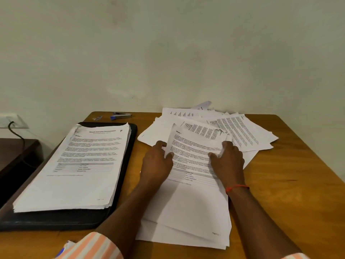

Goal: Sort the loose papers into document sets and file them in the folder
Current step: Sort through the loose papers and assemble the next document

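- Against the pale, bare wall (168,53) stands the wooden table (280,174); its top looks smooth, so I judge that a careless nudge could send sheets sliding, and the farthest ones already lie at the back edge by the wall
- Off the table's left side sit a lower dark cabinet (16,152) and a wall socket (11,122) with a black cable plugged in
- Open flat on the left of the table, the black folder (56,219) bears the sorted stack (80,165); the stack is thick with ragged edges, so closing the folder over it could crease the corners
- Far right, the loose papers (242,131) fan out at crossed angles, where a page of the wrong set could easily ride along unseen
- Nearer, between the forearms, lies a second pile (190,208), its sheets slightly askew
- Its top sheet (196,146) bows up at the far end: the left hand (156,165) pinches its left edge with thumb and fingers, and the right hand (227,159) curls round its right edge; an uneven pull might buckle the sheet or lift two pages together
- A stapler (121,115) rests at the back edge, well apart from both hands
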